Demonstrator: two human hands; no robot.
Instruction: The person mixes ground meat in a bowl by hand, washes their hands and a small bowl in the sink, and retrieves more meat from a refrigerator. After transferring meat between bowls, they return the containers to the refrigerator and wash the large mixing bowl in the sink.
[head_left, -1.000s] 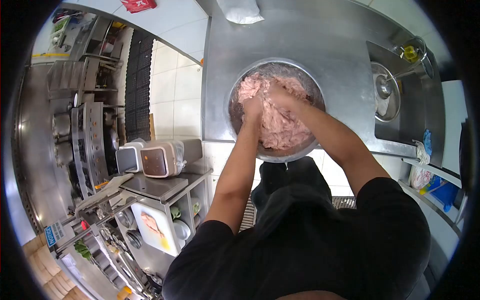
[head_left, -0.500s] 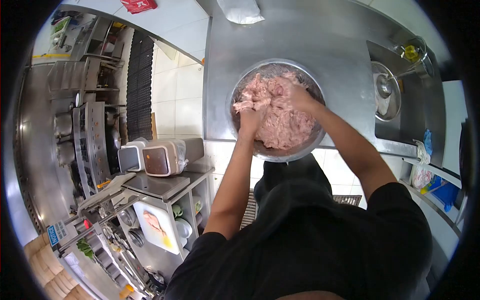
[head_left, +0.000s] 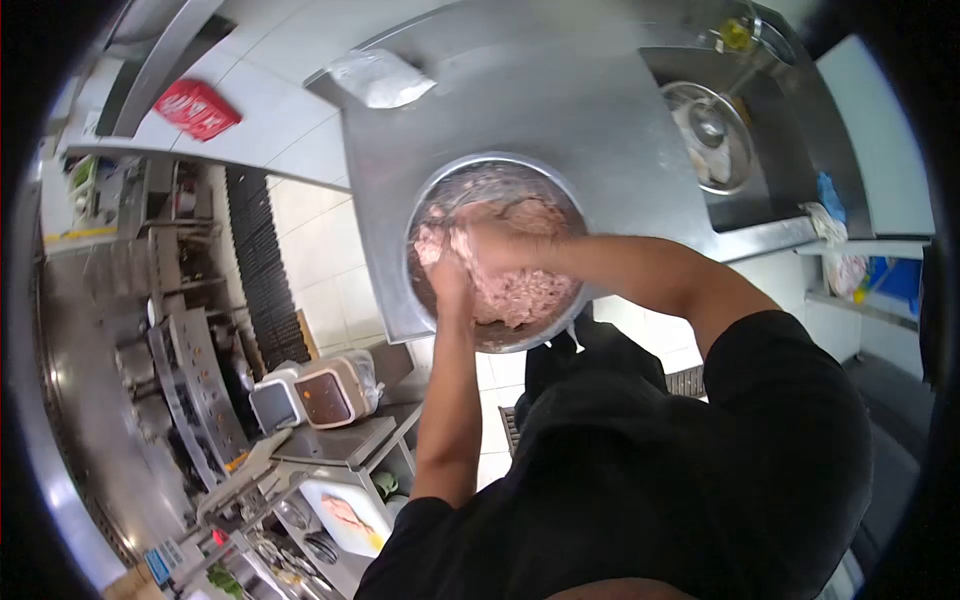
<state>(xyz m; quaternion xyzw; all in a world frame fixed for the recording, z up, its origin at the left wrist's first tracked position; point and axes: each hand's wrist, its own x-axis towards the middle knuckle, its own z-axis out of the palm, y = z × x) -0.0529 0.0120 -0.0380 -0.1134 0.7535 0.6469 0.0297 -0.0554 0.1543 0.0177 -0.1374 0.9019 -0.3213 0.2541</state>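
A large round metal bowl stands at the front edge of the steel counter, with pink minced meat spread inside it. My left hand is at the bowl's left side, its fingers closed around a clump of the meat. Reaching in from the right, my right hand presses into the meat close beside the left one. Motion blurs its fingers, and the meat partly hides them.
On the steel counter lies a clear plastic bag. A sink at the right holds a metal bowl with a ladle. Left are a red packet, plastic containers and a white cutting board.
My right hand has swept left across the bowl, near my left hand. The meat has shifted, baring the bowl's far inner wall. The whole view has turned and shifted.
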